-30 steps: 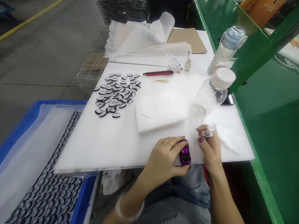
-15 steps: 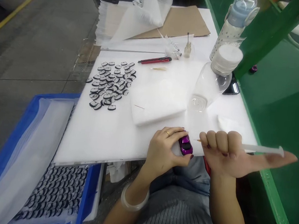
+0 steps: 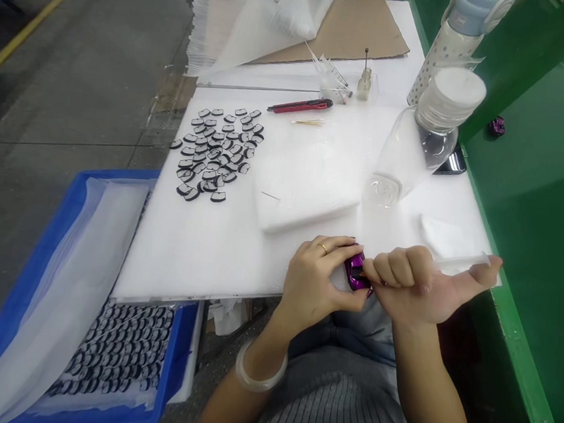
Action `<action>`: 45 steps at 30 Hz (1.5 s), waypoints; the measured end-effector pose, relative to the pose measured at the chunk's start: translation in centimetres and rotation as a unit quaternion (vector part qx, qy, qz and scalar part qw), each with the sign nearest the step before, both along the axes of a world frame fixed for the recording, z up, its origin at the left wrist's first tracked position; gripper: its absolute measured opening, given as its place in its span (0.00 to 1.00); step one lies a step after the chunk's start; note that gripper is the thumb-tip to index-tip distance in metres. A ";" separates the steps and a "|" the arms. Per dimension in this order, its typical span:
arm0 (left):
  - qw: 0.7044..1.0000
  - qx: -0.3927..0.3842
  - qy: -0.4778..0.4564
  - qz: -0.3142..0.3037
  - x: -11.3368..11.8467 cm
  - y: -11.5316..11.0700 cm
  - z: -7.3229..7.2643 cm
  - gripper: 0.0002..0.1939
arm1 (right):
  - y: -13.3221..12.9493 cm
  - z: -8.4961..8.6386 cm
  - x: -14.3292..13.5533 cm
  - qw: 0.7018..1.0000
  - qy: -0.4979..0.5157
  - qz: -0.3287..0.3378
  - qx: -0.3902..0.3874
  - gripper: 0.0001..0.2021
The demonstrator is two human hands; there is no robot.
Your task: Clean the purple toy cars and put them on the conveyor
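Note:
A small purple toy car (image 3: 356, 269) is pinched between the thumb and fingers of my left hand (image 3: 316, 281) at the front edge of the white table. My right hand (image 3: 414, 285) is closed around a thin syringe (image 3: 462, 261), its thumb at the plunger end. The syringe tip meets the top of the car, partly hidden by my fingers. Left of my hands lies a folded white foam pad (image 3: 308, 194) with a thin needle-like piece on it. Many small black-rimmed pieces (image 3: 218, 153) are spread on the table's left part.
At the right stand a clear plastic bottle (image 3: 399, 162) and a dotted bottle (image 3: 443, 61). A red knife (image 3: 301, 106), cotton swabs (image 3: 307, 122) and a small glass jar (image 3: 364, 86) lie farther back. A blue crate (image 3: 178, 354) sits at the lower left.
My right hand has moved left, bringing the syringe tip onto the car. Its thumb is now bent closer in at the plunger. The camera view has shifted slightly.

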State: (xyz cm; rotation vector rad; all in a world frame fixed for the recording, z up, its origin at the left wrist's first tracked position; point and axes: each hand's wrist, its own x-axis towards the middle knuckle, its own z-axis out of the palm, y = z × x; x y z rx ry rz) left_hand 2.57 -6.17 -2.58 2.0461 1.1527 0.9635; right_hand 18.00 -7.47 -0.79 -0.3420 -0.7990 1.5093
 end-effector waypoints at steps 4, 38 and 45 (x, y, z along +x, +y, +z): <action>1.000 0.003 0.001 0.000 0.0 0.0 -0.1 0.25 | 0.0 0.1 -0.1 1.000 -0.017 -0.006 0.005 0.37; 1.000 0.005 0.021 0.011 0.2 -0.1 -0.2 0.23 | -2.1 2.6 -1.8 0.970 -0.201 -0.132 0.015 0.33; 1.000 0.012 0.016 0.009 0.2 -0.1 -0.5 0.24 | -3.1 3.8 -1.5 0.970 -0.209 -0.112 -0.052 0.32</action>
